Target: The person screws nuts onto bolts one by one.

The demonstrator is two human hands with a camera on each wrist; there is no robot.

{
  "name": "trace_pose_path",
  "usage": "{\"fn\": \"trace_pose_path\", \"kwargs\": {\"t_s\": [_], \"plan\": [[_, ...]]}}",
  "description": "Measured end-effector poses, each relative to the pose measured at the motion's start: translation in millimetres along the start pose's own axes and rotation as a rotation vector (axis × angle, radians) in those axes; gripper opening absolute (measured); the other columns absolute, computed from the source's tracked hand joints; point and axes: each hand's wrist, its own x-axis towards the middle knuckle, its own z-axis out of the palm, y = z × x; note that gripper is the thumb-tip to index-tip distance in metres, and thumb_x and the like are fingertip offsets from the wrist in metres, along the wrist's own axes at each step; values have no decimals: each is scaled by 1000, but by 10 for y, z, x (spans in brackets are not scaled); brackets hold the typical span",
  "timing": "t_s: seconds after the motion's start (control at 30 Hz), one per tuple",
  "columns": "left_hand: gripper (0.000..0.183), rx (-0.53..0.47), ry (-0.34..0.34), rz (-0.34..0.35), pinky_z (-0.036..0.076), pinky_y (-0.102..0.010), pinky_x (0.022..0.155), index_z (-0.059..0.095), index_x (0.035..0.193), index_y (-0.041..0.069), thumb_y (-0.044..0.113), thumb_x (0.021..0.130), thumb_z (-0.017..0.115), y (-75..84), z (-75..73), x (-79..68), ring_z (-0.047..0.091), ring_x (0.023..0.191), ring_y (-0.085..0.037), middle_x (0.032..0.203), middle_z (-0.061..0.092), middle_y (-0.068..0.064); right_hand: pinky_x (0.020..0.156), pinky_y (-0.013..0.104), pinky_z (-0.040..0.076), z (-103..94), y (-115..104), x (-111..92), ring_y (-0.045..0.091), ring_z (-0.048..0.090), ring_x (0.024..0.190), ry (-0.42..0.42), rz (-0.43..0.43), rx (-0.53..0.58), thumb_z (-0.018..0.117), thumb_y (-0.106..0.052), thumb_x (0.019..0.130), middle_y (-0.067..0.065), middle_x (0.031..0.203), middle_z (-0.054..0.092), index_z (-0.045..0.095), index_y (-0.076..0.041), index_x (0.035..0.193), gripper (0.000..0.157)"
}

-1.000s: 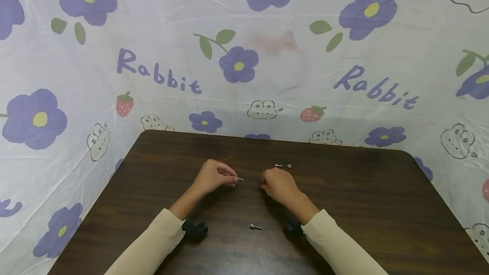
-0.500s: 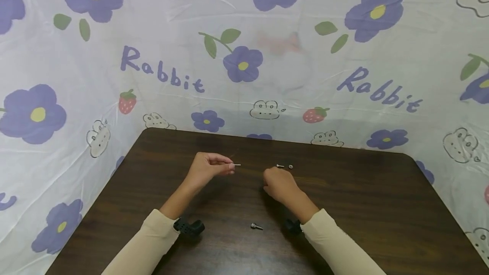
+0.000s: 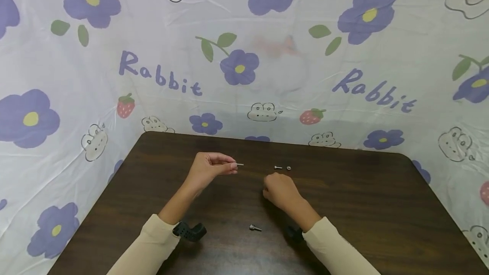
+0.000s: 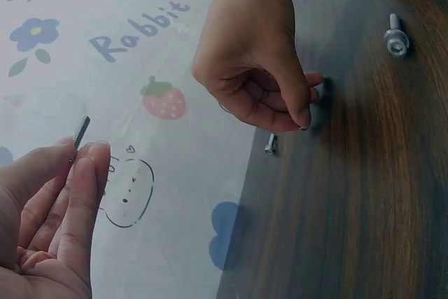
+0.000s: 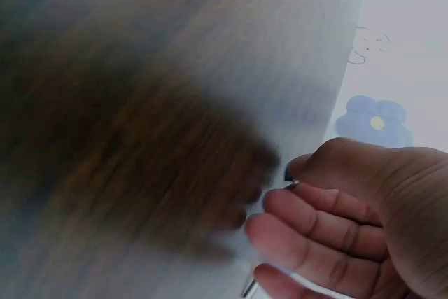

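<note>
My left hand (image 3: 206, 171), raised over the table's far left part, pinches a thin bolt (image 4: 82, 129) between thumb and fingertips. Its threaded end sticks out toward the right; the fingers hide its head. To the right and lower over the table, my right hand (image 3: 282, 190) has its fingers curled, thumb against forefinger. At those fingertips shows a small dark piece (image 5: 289, 174), mostly covered, so I cannot tell its kind. Just beyond the right hand lie a small screw (image 3: 278, 167) and a nut (image 3: 288, 168). A thicker bolt (image 3: 255, 227) with a collar of rings lies nearer me, between the forearms.
The dark wood table (image 3: 363, 207) has rounded far corners. A white cloth (image 3: 290, 20) printed with flowers and rabbits hangs behind it and along its sides. Black wrist straps (image 3: 189, 231) sit at the cuffs of the cream sleeves (image 3: 143, 245).
My left hand has moved up and away from me with the bolt, which now points level to the right. The right hand has barely moved, and the loose parts lie where they were.
</note>
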Motion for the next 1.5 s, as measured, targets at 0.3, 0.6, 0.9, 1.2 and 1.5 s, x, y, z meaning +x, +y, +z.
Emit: {"fn": "trace_pose_path", "kwargs": {"t_s": [0.3, 0.6, 0.9, 1.2, 1.5], "plan": [[22, 3, -10, 36, 58, -51, 85, 74, 101, -8, 7, 87, 81, 105, 49, -35, 76, 85, -32, 94, 76, -19, 62, 30, 56, -289, 42, -106, 10, 63, 66, 110, -13, 253, 79, -10, 89, -1, 77, 70, 75, -9, 86, 5], [25, -29, -1, 103, 59, -50, 85, 73, 105, -10, 8, 88, 80, 340, 167, -126, 76, 86, -32, 95, 76, -18, 59, 22, 53, -720, -29, -286, 1, 61, 65, 242, -49, 465, 78, -10, 90, -8, 76, 69, 74, -10, 89, 4], [26, -21, -19, 220, 60, -48, 80, 72, 104, -12, 6, 87, 80, 663, 362, -249, 76, 83, -32, 94, 76, -17, 59, 24, 56, -1090, -131, -457, 3, 64, 66, 517, -164, 556, 80, -3, 86, -9, 78, 71, 74, -11, 92, 12], [22, -16, -28, 231, 61, -43, 80, 74, 102, -9, 5, 86, 81, 876, 523, -396, 76, 83, -33, 93, 76, -17, 61, 16, 50, -1300, -257, -573, 7, 67, 70, 729, -314, 608, 83, 4, 79, -4, 82, 74, 76, -11, 93, 22], [16, 74, -16, 287, 63, -42, 73, 78, 99, 0, 9, 86, 82, 1055, 670, -581, 76, 82, -34, 90, 77, -12, 62, 18, 54, -1387, -363, -660, 8, 68, 69, 775, -453, 717, 81, 11, 74, 1, 82, 75, 75, -9, 97, 32]]}}
